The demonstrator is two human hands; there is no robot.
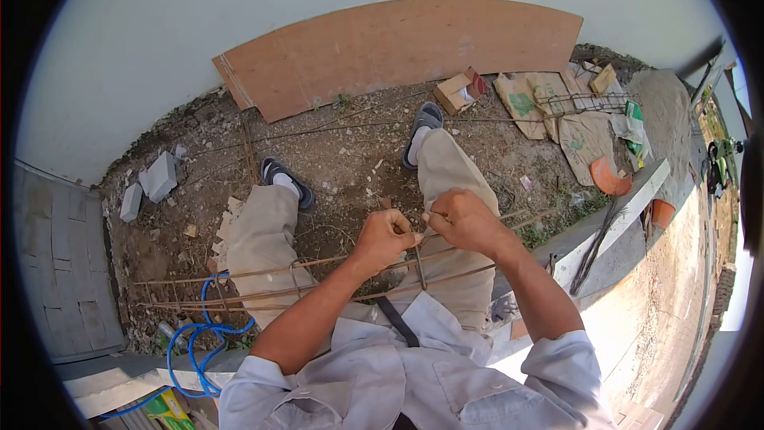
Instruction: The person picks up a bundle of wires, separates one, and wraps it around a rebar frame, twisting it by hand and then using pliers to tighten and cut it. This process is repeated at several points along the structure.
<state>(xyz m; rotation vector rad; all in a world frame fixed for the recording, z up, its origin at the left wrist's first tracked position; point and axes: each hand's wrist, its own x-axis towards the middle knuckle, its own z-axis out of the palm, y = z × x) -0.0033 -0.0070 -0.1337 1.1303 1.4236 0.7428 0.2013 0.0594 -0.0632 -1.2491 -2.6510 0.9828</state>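
A long cage of thin rusty rods (239, 298) lies across my lap, with metal stirrups (420, 269) around the rods. My left hand (383, 239) is at the cage's upper rod beside a stirrup, its thumb and fingers pressed together. Close to its right, my right hand (461, 219) is closed in a pinch over the same spot. Whatever lies between the fingertips of either hand is too small to make out.
A blue hose (208, 350) coils at the lower left, near grey blocks (161, 177). A brown board (414, 52) leans on the wall. Paper sacks (585, 143), an open box (460, 94) and an orange container (610, 178) lie right. Dark wires (597, 247) rest on the ledge.
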